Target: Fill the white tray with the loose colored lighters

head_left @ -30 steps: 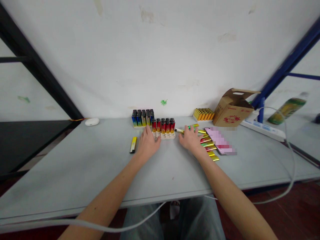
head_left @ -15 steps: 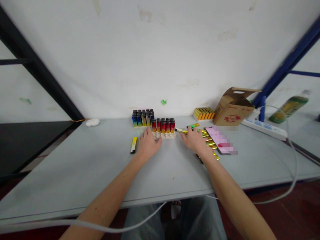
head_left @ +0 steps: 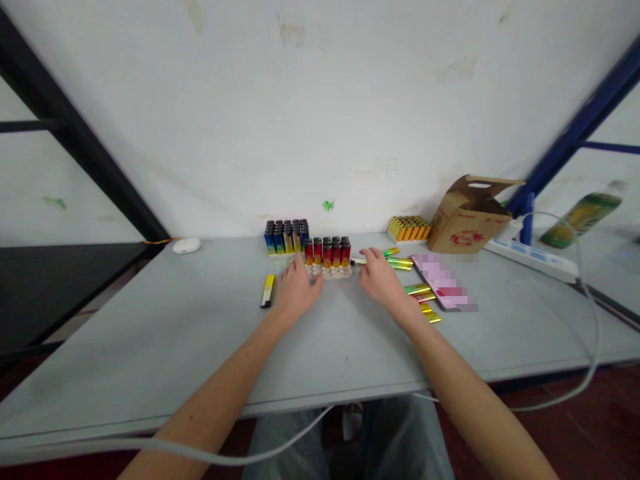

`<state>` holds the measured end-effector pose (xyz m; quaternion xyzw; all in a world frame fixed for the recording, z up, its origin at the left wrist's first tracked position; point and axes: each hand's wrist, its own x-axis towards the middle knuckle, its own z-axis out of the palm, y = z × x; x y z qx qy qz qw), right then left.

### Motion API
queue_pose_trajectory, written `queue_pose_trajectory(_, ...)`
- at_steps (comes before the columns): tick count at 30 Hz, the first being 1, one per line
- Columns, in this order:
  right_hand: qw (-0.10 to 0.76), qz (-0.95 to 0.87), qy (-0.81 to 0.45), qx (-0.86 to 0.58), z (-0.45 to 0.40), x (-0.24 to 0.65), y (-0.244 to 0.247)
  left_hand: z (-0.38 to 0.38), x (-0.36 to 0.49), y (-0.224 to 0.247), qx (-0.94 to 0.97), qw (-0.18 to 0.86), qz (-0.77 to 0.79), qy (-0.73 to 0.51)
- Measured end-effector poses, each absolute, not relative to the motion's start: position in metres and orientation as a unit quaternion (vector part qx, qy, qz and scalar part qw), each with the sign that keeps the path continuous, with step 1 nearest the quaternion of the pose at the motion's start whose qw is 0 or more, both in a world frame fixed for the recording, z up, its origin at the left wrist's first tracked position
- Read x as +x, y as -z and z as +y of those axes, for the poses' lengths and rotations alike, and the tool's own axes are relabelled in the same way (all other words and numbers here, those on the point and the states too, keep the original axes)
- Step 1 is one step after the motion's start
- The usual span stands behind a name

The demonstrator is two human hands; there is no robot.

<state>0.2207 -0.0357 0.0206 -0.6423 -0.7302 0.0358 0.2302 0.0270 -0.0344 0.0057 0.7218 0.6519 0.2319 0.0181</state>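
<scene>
Head view: rack [head_left: 336,273] w/ red lighters [head_left: 327,253] sits mid-table, lighters upright at the back, holes showing along the front edge. L hand [head_left: 296,288] is at the rack's left end, thumb apart from the fingers, index pointing fwd along its side; can't tell if it's pressing on or gripping the rack. R hand [head_left: 383,277] is just right of the rack, fingers curled, back of hand to the cam; can't tell if it's pinching anything. A white lighter [head_left: 357,262] pokes out btwn R hand & rack.

Loose shiny lighters [head_left: 421,289] lie flat to the right of R hand, partly hidden by it, next to a pink phone [head_left: 440,283], part blurred. Yellow lighter [head_left: 268,288] w/ black end lies left of L hand. Behind: blue-yellow lighters [head_left: 286,237] upright by the wall, plus a block of orange-yellow ones [head_left: 410,228] over right, beside an open cardboard box [head_left: 470,223]. Farther right, power strip [head_left: 533,259] & tilted bottle [head_left: 580,219]. Far left, small white case [head_left: 187,246] on the table [head_left: 150,347].
</scene>
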Motion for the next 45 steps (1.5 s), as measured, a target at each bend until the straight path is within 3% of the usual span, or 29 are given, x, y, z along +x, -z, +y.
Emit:
queue_pose_trajectory(3, 0.235, -0.737, -0.047, -0.632, -0.028, 0.236, -0.023, -0.033, 0.026, -0.005, 0.721, 0.02, 0.654, -0.228)
queue_pose_trajectory(9, 0.138, -0.758, -0.054, -0.635, -0.02, 0.254, -0.021, -0.032, 0.023, -0.004, 0.73, 0.005, 0.659, -0.183)
queue_pose_trajectory(19, 0.121, -0.783, -0.043, -0.608, -0.017, 0.25, -0.012, -0.033, 0.023, -0.003, 0.741, 0.0, 0.653, -0.154)
queue_pose_trajectory(26, 0.178, -0.773, -0.118, -0.598, -0.019, 0.255, -0.012, -0.03, 0.021, -0.003, 0.739, 0.006, 0.651, -0.172)
queue_pose_trajectory(30, 0.274, -0.732, -0.153, -0.605, -0.018, 0.252, -0.016, -0.03, 0.021, -0.005, 0.73, 0.017, 0.654, -0.197)
queue_pose_trajectory(33, 0.39, -0.679, -0.275, -0.557, -0.019, 0.243, -0.023, -0.03, 0.021, -0.004, 0.73, 0.021, 0.652, -0.203)
queue_pose_trajectory(36, 0.459, -0.57, -0.481, -0.483, -0.023, 0.232, -0.033, -0.03, 0.021, -0.003, 0.731, 0.024, 0.65, -0.207)
queue_pose_trajectory(40, 0.443, -0.448, -0.667, -0.399, -0.031, 0.224, -0.045, -0.03, 0.02, -0.001, 0.732, 0.025, 0.648, -0.208)
queue_pose_trajectory(45, 0.434, -0.401, -0.724, -0.356, -0.034, 0.224, -0.046, -0.03, 0.021, -0.001, 0.732, 0.026, 0.647, -0.21)
